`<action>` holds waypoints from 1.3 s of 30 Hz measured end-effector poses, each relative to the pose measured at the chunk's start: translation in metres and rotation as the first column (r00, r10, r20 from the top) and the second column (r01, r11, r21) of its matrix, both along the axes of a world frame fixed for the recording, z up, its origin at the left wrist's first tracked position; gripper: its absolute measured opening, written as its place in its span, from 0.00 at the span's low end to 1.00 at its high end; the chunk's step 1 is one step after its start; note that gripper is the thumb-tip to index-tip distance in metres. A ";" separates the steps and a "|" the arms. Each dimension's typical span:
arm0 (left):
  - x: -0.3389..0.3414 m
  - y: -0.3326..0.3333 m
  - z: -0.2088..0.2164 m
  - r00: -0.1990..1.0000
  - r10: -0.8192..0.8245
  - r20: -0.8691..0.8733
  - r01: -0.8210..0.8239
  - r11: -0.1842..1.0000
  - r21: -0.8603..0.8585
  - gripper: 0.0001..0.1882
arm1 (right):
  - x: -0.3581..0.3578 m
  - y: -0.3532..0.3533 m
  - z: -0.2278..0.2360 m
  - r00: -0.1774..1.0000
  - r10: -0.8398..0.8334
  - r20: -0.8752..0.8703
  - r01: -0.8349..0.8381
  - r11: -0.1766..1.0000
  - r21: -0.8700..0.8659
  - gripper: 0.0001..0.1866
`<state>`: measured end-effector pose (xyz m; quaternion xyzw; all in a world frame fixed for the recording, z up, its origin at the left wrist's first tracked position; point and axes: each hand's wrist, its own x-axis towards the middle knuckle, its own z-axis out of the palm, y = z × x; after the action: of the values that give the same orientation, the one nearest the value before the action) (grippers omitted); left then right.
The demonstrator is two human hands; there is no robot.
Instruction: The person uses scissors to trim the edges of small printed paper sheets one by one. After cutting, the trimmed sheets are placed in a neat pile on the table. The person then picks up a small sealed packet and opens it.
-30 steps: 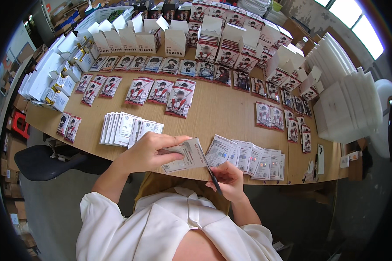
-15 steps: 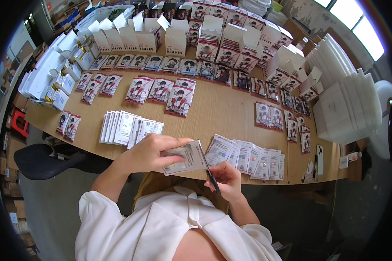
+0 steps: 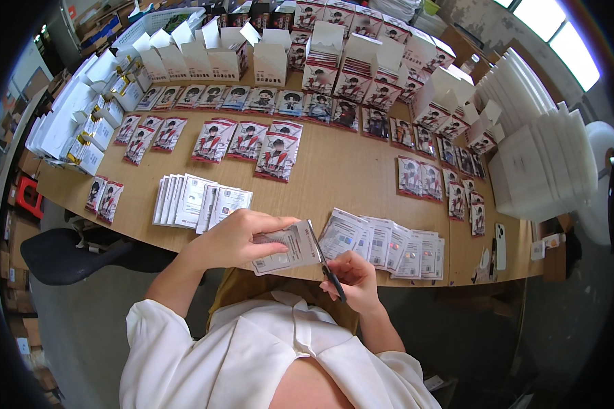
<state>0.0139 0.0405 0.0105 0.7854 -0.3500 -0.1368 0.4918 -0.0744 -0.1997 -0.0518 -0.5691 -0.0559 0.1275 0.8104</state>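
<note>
My left hand [image 3: 237,237] pinches a flat white printed packet [image 3: 297,249] between thumb and fingers, above the table's front edge. In my right hand [image 3: 358,278] is a pair of scissors with black handles [image 3: 335,282]. Their blades lie along the right end of the packet; how far they are parted is hard to make out. Left of the packet, a fanned row of similar white packets [image 3: 192,201] lies on the table. Another fanned row of white packets [image 3: 397,247] lies to the right, just beyond my right hand.
Red-and-white illustrated packets [image 3: 274,155] lie in groups on the wooden table [image 3: 344,177]. Opened white boxes [image 3: 271,63] line the back. Small white boxes [image 3: 102,129] stand left, stacked translucent bins [image 3: 542,163] right. A phone [image 3: 501,240] lies near the right edge.
The scissor blades now run further along the packet's right end. Both hands stay almost in place, and the whole view has shifted slightly.
</note>
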 end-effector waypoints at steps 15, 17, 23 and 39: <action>0.009 -0.037 -0.047 0.827 0.185 -0.530 -0.438 0.804 -0.402 0.29 | -0.011 -0.044 -0.007 0.855 -0.490 0.171 0.466 0.870 0.160 0.16; 0.006 -0.051 -0.071 0.816 0.206 -0.540 -0.427 0.845 -0.322 0.34 | -0.013 -0.049 -0.012 0.839 -0.518 0.168 0.490 0.853 0.180 0.15; -0.006 -0.097 -0.085 0.913 0.401 0.069 -0.402 0.916 0.003 0.33 | -0.021 -0.044 -0.013 0.816 -0.555 0.162 0.535 0.831 0.150 0.15; 0.012 0.032 -0.047 0.719 0.441 0.537 -0.695 0.455 0.557 0.42 | -0.012 -0.039 -0.027 0.837 -0.533 0.124 0.508 0.841 0.189 0.16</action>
<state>0.0259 0.0723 -0.0368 0.9938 -0.0514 0.0389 0.0905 -0.0864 -0.2387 -0.0789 -0.5097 0.0223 -0.1522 0.8465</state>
